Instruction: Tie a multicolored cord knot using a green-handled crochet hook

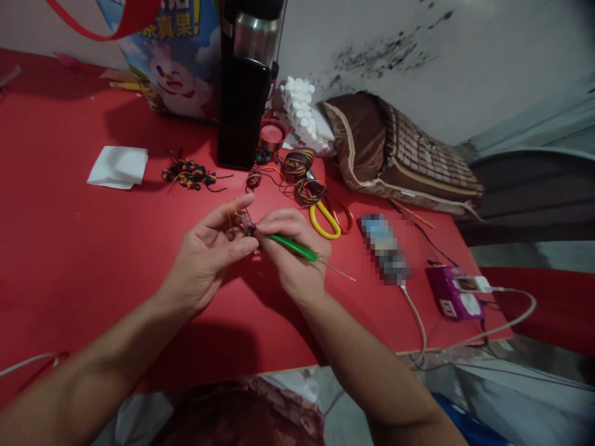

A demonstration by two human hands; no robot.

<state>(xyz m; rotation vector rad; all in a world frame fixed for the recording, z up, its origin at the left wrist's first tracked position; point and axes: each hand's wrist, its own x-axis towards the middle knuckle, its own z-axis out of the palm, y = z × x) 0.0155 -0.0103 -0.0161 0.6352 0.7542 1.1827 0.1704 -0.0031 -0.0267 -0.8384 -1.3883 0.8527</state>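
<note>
A crochet hook (295, 247) with a green handle is gripped in my right hand (292, 248), its tip pointing left toward my other hand. Between thumb and fingers my left hand (209, 248) pinches a small dark crochet piece (251, 231). Orange yarn is looped round a raised finger of that hand. The two hands meet above the red table, and my fingers partly cover the piece. Beyond them lie multicoloured yarn balls (300, 162) and scissors (325, 220) with yellow and red handles. Finished-looking knotted yarn pieces (190, 173) rest to the left.
On the red table (116, 260) a black phone (242, 114) leans upright before a metal bottle (255, 37). Behind are a printed bag (179, 68) and a brown plaid cushion (418, 148). A cabled phone (385, 248) and purple box (453, 292) sit right; folded white paper (118, 167) lies left.
</note>
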